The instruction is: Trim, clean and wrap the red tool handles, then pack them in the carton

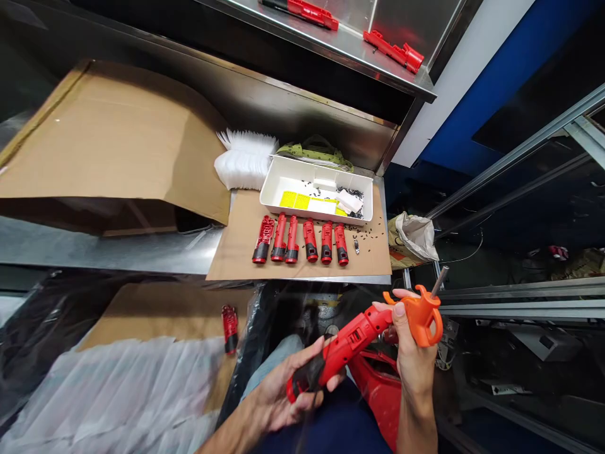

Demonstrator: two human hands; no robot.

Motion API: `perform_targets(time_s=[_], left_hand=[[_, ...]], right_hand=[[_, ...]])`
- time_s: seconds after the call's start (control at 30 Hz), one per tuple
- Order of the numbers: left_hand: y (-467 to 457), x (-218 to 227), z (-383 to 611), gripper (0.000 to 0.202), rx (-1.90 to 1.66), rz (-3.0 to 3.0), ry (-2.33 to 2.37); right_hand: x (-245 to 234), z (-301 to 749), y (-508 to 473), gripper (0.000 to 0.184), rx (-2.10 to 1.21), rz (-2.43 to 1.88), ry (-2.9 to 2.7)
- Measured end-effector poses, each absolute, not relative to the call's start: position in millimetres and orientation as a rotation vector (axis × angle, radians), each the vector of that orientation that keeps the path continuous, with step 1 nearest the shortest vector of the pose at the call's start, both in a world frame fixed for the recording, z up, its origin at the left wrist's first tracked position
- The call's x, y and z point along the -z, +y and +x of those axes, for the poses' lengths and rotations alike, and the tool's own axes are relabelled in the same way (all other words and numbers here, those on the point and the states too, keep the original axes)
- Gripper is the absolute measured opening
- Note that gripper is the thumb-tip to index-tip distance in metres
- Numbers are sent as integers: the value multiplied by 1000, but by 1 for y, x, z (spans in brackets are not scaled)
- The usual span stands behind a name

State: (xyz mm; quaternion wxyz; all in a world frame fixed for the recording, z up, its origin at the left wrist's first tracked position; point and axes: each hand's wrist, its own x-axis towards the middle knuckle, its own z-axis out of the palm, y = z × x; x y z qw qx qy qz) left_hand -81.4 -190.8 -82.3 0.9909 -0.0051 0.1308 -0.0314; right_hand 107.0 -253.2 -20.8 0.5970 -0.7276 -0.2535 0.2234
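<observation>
My left hand [293, 386] wraps round the black-gripped end of a red plastic tool housing [355, 337], held aslant above my lap. Around the other end of the housing my right hand [412, 356] is closed, its thumb pressed near an orange plastic piece [424, 318]. That orange piece has looped sides, and a metal rod [440, 281] sticks up from it. Whether the orange piece is joined to the housing cannot be seen behind my fingers. Beyond my hands, a row of several red and black housings [309, 241] lies on a cardboard sheet [236, 246].
Behind the row stands a white bin [269, 189] with small black parts and yellow labels. White foam sleeves [246, 164] and a large cardboard box [127, 139] are to its left. One housing [230, 329] lies at lower left. A white-lined bag [416, 233] stands right of the bench.
</observation>
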Motion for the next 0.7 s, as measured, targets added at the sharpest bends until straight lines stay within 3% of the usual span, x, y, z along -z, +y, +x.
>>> perform_targets(time_s=[0.33, 0.47, 0.5, 0.6, 0.7], left_hand=[[-190, 67, -79, 70, 106, -105, 364], [-201, 62, -75, 46, 3, 53, 488], [-204, 61, -73, 46, -48, 83, 521], [-209, 60, -70, 78, -95, 167, 558], [-207, 64, -72, 68, -23, 135, 504]], right_hand=[[14, 106, -250, 46, -608, -1722, -656], [22, 107, -246, 40, -446, -1817, -675], [24, 107, -244, 37, -378, -1843, -681], [28, 110, -242, 33, -292, -1863, -660], [28, 114, -248, 37, -373, -1776, -594]])
